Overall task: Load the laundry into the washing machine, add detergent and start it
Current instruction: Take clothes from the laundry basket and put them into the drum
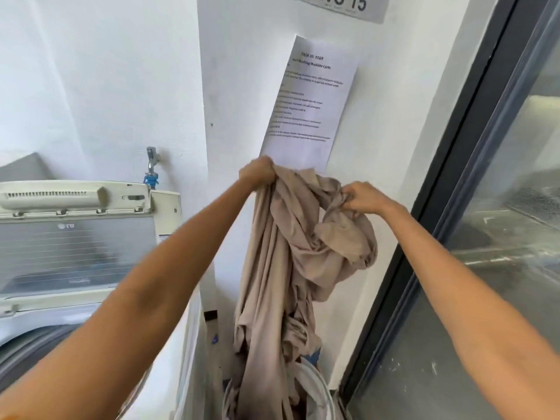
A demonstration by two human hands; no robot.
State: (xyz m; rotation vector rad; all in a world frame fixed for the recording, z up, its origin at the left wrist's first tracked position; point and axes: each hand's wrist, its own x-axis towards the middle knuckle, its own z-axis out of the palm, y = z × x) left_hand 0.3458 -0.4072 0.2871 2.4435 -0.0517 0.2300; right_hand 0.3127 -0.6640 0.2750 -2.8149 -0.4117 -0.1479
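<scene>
A long beige cloth [272,283] hangs in front of me, held up high by both hands. My left hand [257,172] grips its top edge, and my right hand [363,198] clutches a bunched fold a little lower to the right. The cloth's lower end trails down into a pile of laundry [312,386] near the floor, where a white piece shows. At the left stands the top-loading washing machine [75,247] with its glass lid raised; the drum opening [27,350] shows at the lower left.
A white wall with a printed task sheet [309,101] is straight ahead. A dark-framed glass door [454,177] runs down the right side. A water tap with a blue fitting [150,168] sits behind the machine.
</scene>
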